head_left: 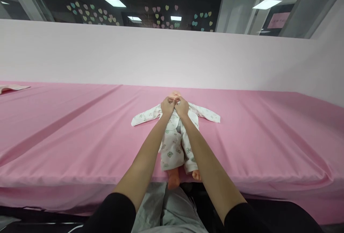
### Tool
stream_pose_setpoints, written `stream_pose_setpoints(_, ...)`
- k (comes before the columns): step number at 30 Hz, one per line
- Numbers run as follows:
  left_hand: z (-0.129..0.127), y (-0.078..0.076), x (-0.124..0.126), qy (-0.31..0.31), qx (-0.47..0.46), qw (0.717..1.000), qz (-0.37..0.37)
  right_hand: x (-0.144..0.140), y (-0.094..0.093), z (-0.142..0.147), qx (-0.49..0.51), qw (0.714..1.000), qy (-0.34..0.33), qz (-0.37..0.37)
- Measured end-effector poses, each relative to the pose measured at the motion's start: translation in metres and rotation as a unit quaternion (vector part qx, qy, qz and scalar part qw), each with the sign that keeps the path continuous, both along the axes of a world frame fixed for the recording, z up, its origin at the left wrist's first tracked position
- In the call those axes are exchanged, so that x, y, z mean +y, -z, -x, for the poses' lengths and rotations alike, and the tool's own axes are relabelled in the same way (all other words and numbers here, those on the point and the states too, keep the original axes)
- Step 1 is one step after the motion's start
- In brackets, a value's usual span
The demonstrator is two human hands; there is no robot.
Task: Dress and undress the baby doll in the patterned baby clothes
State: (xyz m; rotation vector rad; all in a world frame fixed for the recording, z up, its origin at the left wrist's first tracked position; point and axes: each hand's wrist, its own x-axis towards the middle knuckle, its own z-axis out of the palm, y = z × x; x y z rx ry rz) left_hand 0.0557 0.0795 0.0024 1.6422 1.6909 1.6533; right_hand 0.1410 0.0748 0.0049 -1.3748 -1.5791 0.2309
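A baby doll [173,179] lies on its back on a pink-covered table, its feet toward me at the front edge. It wears printed white trousers [172,150] and a matching long-sleeved baby top [146,116], whose sleeves spread out to both sides. Just below the doll's chin, my left hand [168,106] and my right hand [182,107] meet with fingers pinched at the top's neckline. Both look closed on the collar area; the exact bit between the fingertips is hidden. Lower down, the front of the top hangs partly apart.
The pink tablecloth [80,129] has several long creases and drops over the front edge. A folded light cloth [13,88] lies at the far left. Behind the table stands a white wall [134,53], with dark windows above it bearing heart stickers.
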Motion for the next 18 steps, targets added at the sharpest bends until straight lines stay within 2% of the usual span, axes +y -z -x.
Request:
stream_pose_setpoints(6, 0.0, -0.001, -0.001, 0.008, -0.023, 1.0, 0.014, 0.001, 0.001, -0.001, 0.0, 1.0, 0.006, 0.011)
stream_pose_setpoints(18, 0.007, 0.013, 0.015, -0.013, -0.067, 0.997, 0.032, -0.004, -0.003, 0.001, -0.03, 0.999, 0.024, 0.033)
